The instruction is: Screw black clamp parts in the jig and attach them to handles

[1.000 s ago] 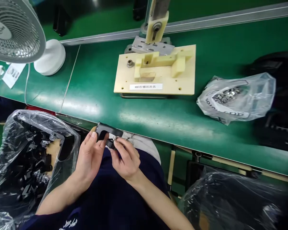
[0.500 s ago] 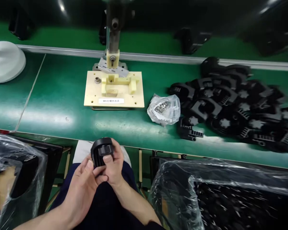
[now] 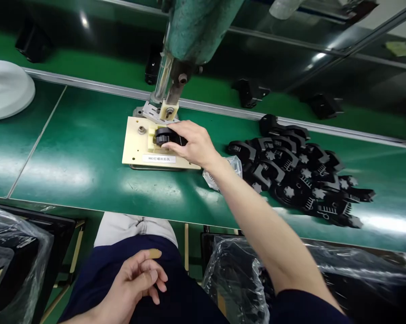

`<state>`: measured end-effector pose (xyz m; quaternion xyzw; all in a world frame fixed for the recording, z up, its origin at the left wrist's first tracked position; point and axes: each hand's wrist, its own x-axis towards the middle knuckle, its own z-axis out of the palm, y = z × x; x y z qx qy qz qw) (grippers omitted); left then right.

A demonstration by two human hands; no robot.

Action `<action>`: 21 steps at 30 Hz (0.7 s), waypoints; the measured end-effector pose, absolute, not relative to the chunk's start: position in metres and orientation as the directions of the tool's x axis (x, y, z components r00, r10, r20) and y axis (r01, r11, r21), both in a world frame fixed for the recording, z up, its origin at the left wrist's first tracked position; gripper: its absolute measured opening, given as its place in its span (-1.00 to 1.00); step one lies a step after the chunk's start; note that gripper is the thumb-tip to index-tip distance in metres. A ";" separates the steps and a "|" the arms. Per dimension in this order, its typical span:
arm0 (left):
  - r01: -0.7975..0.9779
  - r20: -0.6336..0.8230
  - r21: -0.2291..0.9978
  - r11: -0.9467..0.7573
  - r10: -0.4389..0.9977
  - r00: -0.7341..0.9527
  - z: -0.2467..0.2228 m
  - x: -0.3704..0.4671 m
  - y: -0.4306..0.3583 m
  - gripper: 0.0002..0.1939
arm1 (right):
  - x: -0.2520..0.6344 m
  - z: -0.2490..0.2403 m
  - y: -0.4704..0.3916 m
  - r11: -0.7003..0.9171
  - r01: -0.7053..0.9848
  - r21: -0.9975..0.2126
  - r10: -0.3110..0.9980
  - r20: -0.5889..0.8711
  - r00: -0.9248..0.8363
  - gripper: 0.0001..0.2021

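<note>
My right hand (image 3: 194, 143) is closed around a black plastic part (image 3: 165, 136), which sits at the cream fixture block on a pale plate (image 3: 130, 144). Fingers and thumb cover the part's right side, so how far it is seated cannot be made out. Just above it hangs the press head's cream tip (image 3: 169, 111). Over my lap, my left hand (image 3: 135, 281) is held with fingers loosely curled and apart, nothing in it. A tan bandage-like strip (image 3: 154, 254) wraps one fingertip. My right forearm partly hides a clear plastic bag (image 3: 235, 165).
A heap of black plastic parts (image 3: 290, 180) lies on the green bench (image 3: 88, 148) to the right. The green press body (image 3: 199, 31) rises over the plate. A white round base (image 3: 12, 90) stands at left. Plastic-lined bins (image 3: 233, 270) flank my lap.
The black part has gone from both hands over my lap to the fixture, carried in my right hand. My left hand has let go and stayed low. The view has shifted and tilted.
</note>
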<state>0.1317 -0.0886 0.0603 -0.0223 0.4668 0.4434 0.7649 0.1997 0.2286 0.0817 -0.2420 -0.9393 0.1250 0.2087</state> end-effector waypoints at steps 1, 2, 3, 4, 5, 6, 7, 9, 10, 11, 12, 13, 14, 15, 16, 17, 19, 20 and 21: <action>-0.699 -0.729 0.382 0.605 0.662 0.175 0.060 0.130 -0.089 -0.57 | 0.195 0.083 0.232 0.862 0.402 -0.308 0.488 0.289 -0.824 -0.58; -0.697 -0.726 0.386 0.605 0.665 0.175 0.059 0.129 -0.089 -0.58 | 0.192 0.084 0.234 0.864 0.418 -0.282 0.487 0.253 -0.836 -0.59; -0.693 -0.726 0.394 0.603 0.667 0.168 0.059 0.128 -0.089 -0.60 | 0.190 0.084 0.235 0.861 0.441 -0.255 0.496 0.220 -0.840 -0.60; -0.689 -0.725 0.409 0.599 0.672 0.154 0.060 0.127 -0.088 -0.62 | 0.189 0.084 0.234 0.855 0.465 -0.230 0.507 0.188 -0.841 -0.60; -0.680 -0.720 0.431 0.594 0.680 0.137 0.061 0.126 -0.087 -0.64 | 0.188 0.083 0.233 0.848 0.488 -0.208 0.522 0.158 -0.838 -0.59; -0.662 -0.710 0.462 0.590 0.693 0.122 0.063 0.125 -0.084 -0.65 | 0.188 0.082 0.230 0.839 0.510 -0.189 0.536 0.133 -0.834 -0.57; -0.633 -0.689 0.512 0.580 0.718 0.101 0.064 0.123 -0.080 -0.67 | 0.187 0.080 0.227 0.833 0.525 -0.177 0.547 0.113 -0.830 -0.55; -0.528 -0.599 0.673 0.518 0.800 0.022 0.067 0.115 -0.069 -0.72 | 0.185 0.079 0.218 0.824 0.543 -0.163 0.560 0.090 -0.823 -0.49; -0.447 -0.523 0.773 0.451 0.851 -0.045 0.067 0.110 -0.060 -0.75 | 0.183 0.079 0.214 0.819 0.552 -0.159 0.568 0.085 -0.818 -0.46; -0.348 -0.418 0.868 0.354 0.899 -0.127 0.066 0.104 -0.050 -0.76 | 0.181 0.080 0.211 0.813 0.562 -0.154 0.577 0.079 -0.813 -0.44; -0.237 -0.286 0.943 0.235 0.934 -0.213 0.064 0.097 -0.039 -0.76 | 0.180 0.081 0.208 0.806 0.574 -0.145 0.587 0.071 -0.806 -0.42; -0.118 -0.140 0.987 0.110 0.946 -0.292 0.061 0.089 -0.027 -0.75 | 0.181 0.083 0.206 0.799 0.586 -0.134 0.598 0.069 -0.799 -0.41; 0.000 0.001 1.000 -0.001 0.937 -0.350 0.056 0.081 -0.015 -0.72 | 0.185 0.086 0.204 0.791 0.599 -0.125 0.610 0.083 -0.788 -0.42; 0.111 0.123 0.990 -0.086 0.914 -0.386 0.051 0.073 -0.004 -0.71 | 0.192 0.089 0.201 0.780 0.613 -0.123 0.625 0.122 -0.771 -0.45; 0.214 0.213 0.967 -0.135 0.891 -0.400 0.044 0.065 0.005 -0.71 | 0.203 0.092 0.197 0.761 0.635 -0.131 0.648 0.184 -0.739 -0.51; 0.303 0.267 0.941 -0.149 0.878 -0.397 0.036 0.056 0.011 -0.72 | 0.217 0.094 0.191 0.726 0.671 -0.151 0.683 0.269 -0.679 -0.58; 0.436 0.287 0.894 -0.104 0.880 -0.379 0.019 0.040 0.014 -0.73 | 0.252 0.097 0.179 0.604 0.764 -0.227 0.773 0.401 -0.492 -0.68; 0.470 0.266 0.881 -0.064 0.887 -0.378 0.011 0.034 0.012 -0.74 | 0.269 0.098 0.174 0.517 0.816 -0.259 0.825 0.405 -0.394 -0.70; 0.478 0.235 0.878 -0.022 0.890 -0.391 0.005 0.029 0.009 -0.74 | 0.285 0.098 0.171 0.442 0.861 -0.253 0.877 0.323 -0.355 -0.71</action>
